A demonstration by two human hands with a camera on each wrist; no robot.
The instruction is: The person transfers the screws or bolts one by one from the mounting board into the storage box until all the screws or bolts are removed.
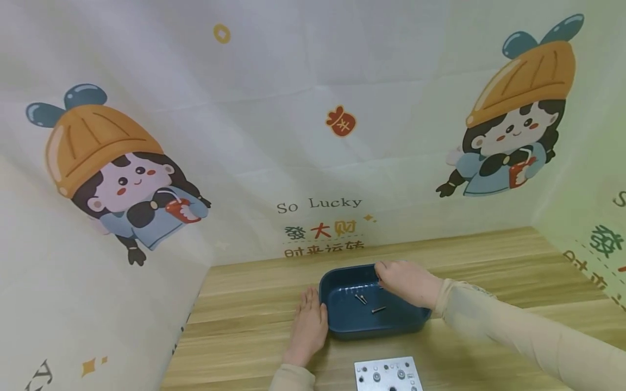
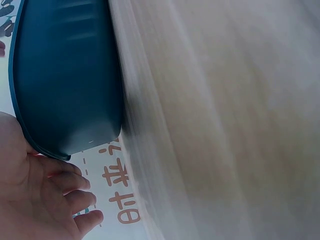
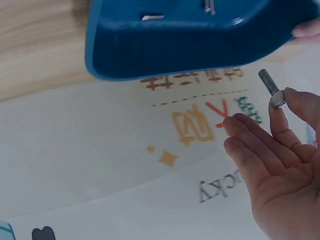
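A dark blue tray [image 1: 374, 329] stands on the wooden table, and my left hand [image 1: 309, 326] rests against its left side with the fingers nearly straight. The left wrist view has that hand [image 2: 42, 197] at the rim of the tray [image 2: 70, 80]. Over the tray's far right part is my right hand [image 1: 408, 282]. Its thumb and index finger pinch a bolt [image 3: 271, 86] by the head, threaded shank pointing away, while the other fingers extend loosely. Several small screws [image 1: 379, 310] lie on the tray's floor, some partly behind the right hand in the head view.
In front of the tray lies a silver metal plate [image 1: 386, 372] with holes and round fittings, cut off by the frame's lower edge. A printed cloth [image 1: 274, 152] with cartoon figures and lettering hangs behind the table [image 1: 235, 320] and along both sides.
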